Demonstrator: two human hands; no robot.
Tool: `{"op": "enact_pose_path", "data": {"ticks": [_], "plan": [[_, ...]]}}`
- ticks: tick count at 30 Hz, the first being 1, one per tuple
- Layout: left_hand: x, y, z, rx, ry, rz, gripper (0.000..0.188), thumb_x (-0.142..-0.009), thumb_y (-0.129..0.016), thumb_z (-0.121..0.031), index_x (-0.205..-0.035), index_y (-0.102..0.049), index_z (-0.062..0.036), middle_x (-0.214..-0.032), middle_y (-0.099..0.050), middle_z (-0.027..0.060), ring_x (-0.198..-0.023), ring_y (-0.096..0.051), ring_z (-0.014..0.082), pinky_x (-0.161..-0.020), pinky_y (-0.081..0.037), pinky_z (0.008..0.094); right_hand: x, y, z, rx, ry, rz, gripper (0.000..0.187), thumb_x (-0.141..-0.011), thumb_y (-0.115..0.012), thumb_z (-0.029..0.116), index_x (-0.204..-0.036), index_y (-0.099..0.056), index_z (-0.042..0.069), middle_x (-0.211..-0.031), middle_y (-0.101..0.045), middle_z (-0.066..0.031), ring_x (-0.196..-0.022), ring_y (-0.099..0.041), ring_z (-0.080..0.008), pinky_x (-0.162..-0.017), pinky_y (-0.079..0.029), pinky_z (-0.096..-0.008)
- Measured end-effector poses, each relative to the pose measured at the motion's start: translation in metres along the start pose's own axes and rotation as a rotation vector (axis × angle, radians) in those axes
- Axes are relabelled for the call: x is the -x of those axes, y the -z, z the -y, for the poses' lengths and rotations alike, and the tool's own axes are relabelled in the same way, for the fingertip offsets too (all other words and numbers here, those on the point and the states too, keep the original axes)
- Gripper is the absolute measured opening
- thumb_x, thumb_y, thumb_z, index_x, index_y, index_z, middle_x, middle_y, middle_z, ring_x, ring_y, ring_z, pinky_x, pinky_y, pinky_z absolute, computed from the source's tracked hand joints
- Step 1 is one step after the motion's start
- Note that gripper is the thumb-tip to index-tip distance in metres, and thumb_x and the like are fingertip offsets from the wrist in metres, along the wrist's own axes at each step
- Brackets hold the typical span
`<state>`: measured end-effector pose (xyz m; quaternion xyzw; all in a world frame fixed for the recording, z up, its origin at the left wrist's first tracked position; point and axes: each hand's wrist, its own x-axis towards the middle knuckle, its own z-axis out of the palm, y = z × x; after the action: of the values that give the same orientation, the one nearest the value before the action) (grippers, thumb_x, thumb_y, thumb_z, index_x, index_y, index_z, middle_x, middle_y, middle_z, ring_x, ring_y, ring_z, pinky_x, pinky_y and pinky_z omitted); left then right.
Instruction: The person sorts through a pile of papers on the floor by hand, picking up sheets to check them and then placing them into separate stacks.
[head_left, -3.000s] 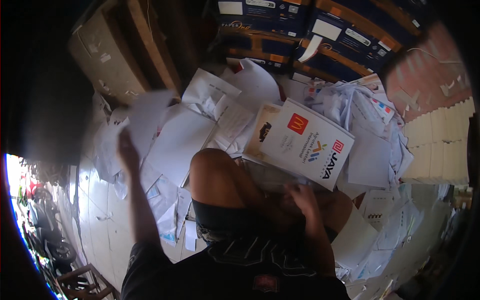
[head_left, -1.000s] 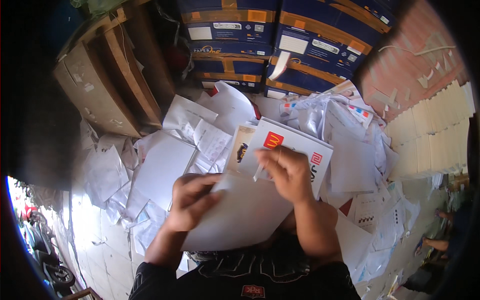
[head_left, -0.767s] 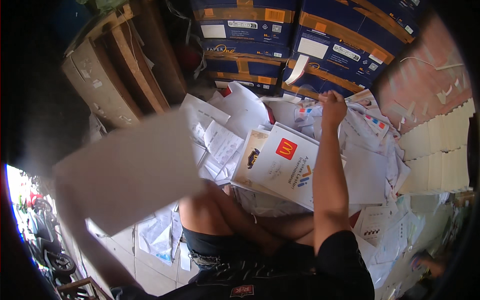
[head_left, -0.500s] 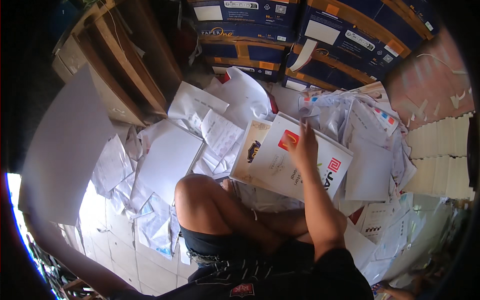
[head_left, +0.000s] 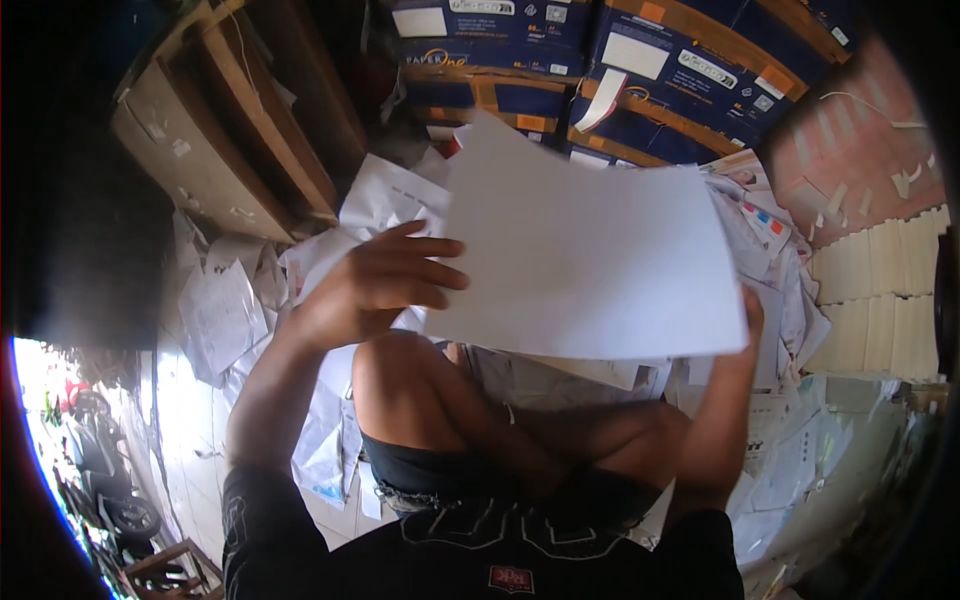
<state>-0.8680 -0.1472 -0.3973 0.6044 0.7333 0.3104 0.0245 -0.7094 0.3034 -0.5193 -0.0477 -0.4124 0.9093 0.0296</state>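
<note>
A large blank white sheet of paper (head_left: pixel 590 260) is raised in front of my crossed legs. My right hand (head_left: pixel 748 318) grips its right edge near the lower corner, with part of the fingers hidden by the sheet. At the opposite edge, my left hand (head_left: pixel 385 280) has its fingers stretched and apart, the tips at or just short of the paper. Beneath the sheet, the stack of printed sheets is mostly covered.
Loose and crumpled papers (head_left: pixel 225 315) lie around me on the tiled floor. Blue cartons (head_left: pixel 490 45) are stacked at the back, next to a wooden shelf unit (head_left: pixel 215 150) at left. Piles of cut paper (head_left: pixel 870 335) stand at right.
The white sheet has come from the far left to the middle, over the printed stack. My right hand has left the stack and taken the sheet's right edge; my left hand's fingers have spread.
</note>
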Motion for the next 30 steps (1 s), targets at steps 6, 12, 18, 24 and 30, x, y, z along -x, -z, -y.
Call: {"op": "enact_pose_path", "data": {"ticks": [6,12,18,24,30], "plan": [[-0.001,-0.088,0.023,0.073,-0.191,0.009,0.017,-0.079,-0.066,-0.009,-0.091,-0.063,0.0023,-0.117,-0.065,0.0207,-0.122,-0.056,0.0365,-0.101,-0.047,0.0475,0.029,0.018,-0.016,0.097,-0.267,-0.235,0.045,-0.093,-0.053,0.018,-0.131,-0.049,-0.006,-0.117,-0.063,-0.0112,-0.102,-0.062,-0.0175,-0.091,-0.049,-0.0317],[0.008,-0.14,0.062,0.168,0.729,-0.084,0.04,-0.092,-0.063,-0.023,-0.126,-0.055,-0.002,-0.153,-0.027,0.024,-0.138,-0.033,0.0426,-0.11,-0.037,0.0433,0.035,0.054,-0.063,0.601,-0.058,-0.419,0.038,-0.089,-0.055,-0.002,-0.126,-0.053,0.001,-0.107,-0.065,-0.0057,-0.095,-0.06,-0.0097,-0.083,-0.048,-0.0252],[0.024,-0.199,0.087,0.161,0.855,0.417,0.079,-0.077,-0.075,-0.048,-0.143,-0.047,-0.0158,-0.158,-0.018,0.0199,-0.146,-0.009,0.0447,-0.117,-0.017,0.0533,0.029,0.068,-0.096,0.568,-0.123,-0.392,0.036,-0.089,-0.054,-0.002,-0.125,-0.054,-0.001,-0.107,-0.065,-0.0068,-0.094,-0.06,-0.0116,-0.086,-0.047,-0.0279],[0.024,-0.199,0.09,0.117,0.834,0.404,0.08,-0.072,-0.08,-0.041,-0.142,-0.049,-0.0178,-0.157,-0.022,0.0139,-0.146,-0.011,0.0422,-0.117,-0.02,0.0513,0.025,0.068,-0.093,0.68,-0.164,-0.397,0.036,-0.089,-0.054,-0.003,-0.126,-0.054,0.0,-0.107,-0.065,-0.0072,-0.093,-0.06,-0.0125,-0.087,-0.047,-0.029],[0.029,-0.204,0.096,0.137,0.767,0.315,0.08,-0.07,-0.081,-0.04,-0.14,-0.051,-0.0158,-0.154,-0.025,0.0133,-0.142,-0.02,0.0405,-0.116,-0.024,0.0494,0.025,0.078,-0.096,0.615,-0.15,-0.368,0.038,-0.089,-0.053,-0.004,-0.127,-0.054,0.001,-0.111,-0.064,-0.0068,-0.098,-0.059,-0.0122,-0.09,-0.045,-0.0287]]}}
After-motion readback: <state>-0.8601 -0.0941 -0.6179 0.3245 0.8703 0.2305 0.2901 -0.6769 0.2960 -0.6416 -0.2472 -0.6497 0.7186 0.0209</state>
